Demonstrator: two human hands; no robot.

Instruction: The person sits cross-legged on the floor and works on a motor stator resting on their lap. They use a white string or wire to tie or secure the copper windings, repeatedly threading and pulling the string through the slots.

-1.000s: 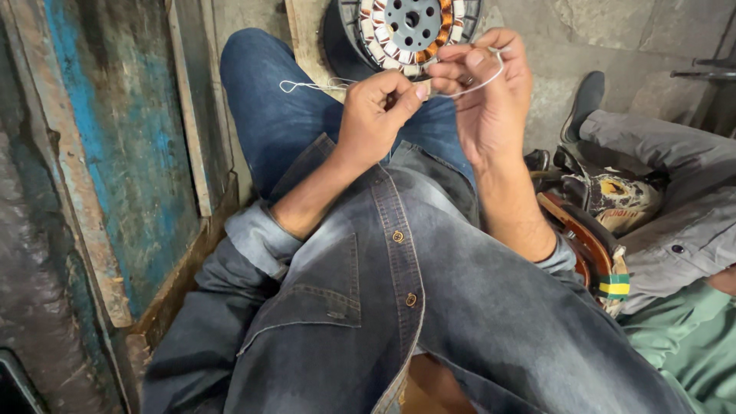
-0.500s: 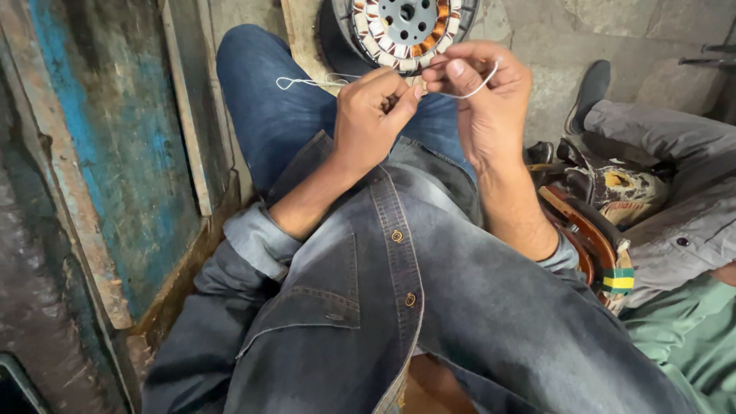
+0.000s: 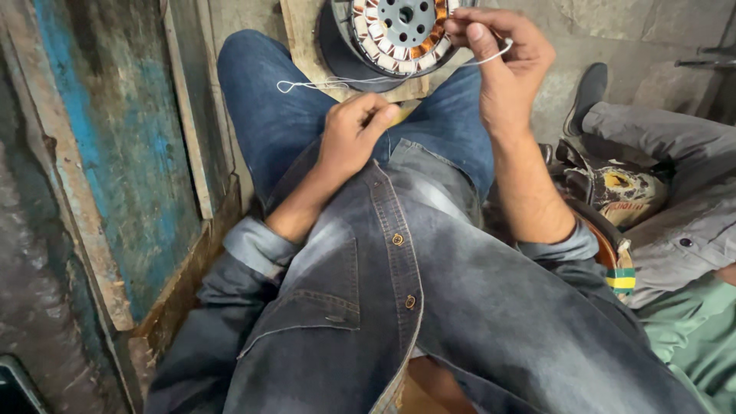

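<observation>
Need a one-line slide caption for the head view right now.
Right hand pulls white string at the wound stator on a wooden board; left hand rests on the lap.

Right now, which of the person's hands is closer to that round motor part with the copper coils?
The right hand: its fingertips are at the edge of the round wound motor part, pinching white string. The left hand sits lower, over the lap, clear of it.
</observation>
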